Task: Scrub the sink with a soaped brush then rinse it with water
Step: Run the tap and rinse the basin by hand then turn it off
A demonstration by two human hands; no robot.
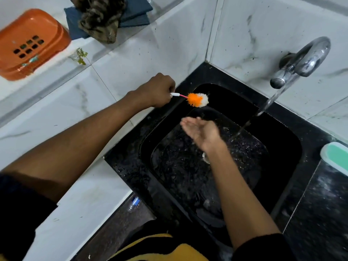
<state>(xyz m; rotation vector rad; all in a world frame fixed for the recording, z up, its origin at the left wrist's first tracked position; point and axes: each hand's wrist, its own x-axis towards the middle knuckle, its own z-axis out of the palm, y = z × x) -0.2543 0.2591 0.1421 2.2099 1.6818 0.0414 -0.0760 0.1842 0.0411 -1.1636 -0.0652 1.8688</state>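
The left hand (157,90) is clenched around the white end of the brush (197,99) handle, holding it out over the far left corner of the black sink (282,147). The brush sticks out to the right of that fist, its thin pink stem leading to a fluffy orange and white head that hangs above the basin rim, clear of the water. The right hand (202,131) is released, palm up and fingers relaxed, held over the middle of the basin, just nearer than the brush head and apart from it. A chrome tap (301,63) on the far right wall pours a stream of water (263,108) that falls into the basin just right of the open palm; whether it touches the hand cannot be told. The basin floor looks wet and speckled. On the white marble ledge at far left sits an orange soap dish (30,44) with 9 dark slots, and beside it lie folded blue cloths (135,14) under a camouflage rag (101,17). A pale green item (337,157) sits at the right edge on the dark counter.
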